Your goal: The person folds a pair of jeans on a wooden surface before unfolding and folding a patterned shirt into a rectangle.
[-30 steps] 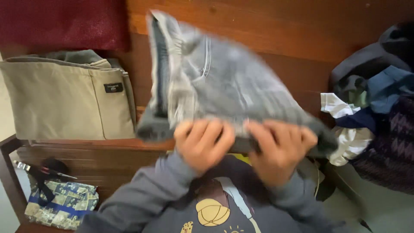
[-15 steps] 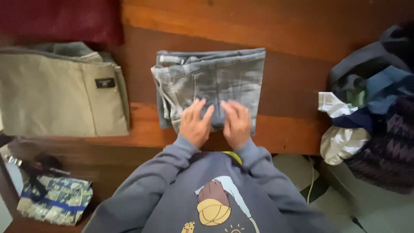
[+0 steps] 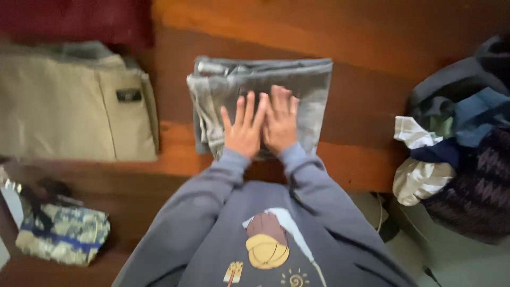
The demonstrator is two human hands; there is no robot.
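A folded pair of grey jeans (image 3: 313,90) lies flat on the wooden surface (image 3: 366,117) in front of me. My left hand (image 3: 243,129) and my right hand (image 3: 280,121) rest side by side on top of it, palms down and fingers spread, pressing on the cloth. Neither hand grips anything. Grey sweatshirt sleeves cover both arms up to the wrists.
Folded beige trousers (image 3: 74,114) lie at the left, under a dark red cloth (image 3: 74,21). A loose pile of mixed clothes (image 3: 457,138) sits at the right. A patterned blue pouch (image 3: 66,236) lies lower left.
The jeans were held up in both hands, then laid down folded on the wood. Both hands have since slid further up onto the jeans, fingers spreading flat.
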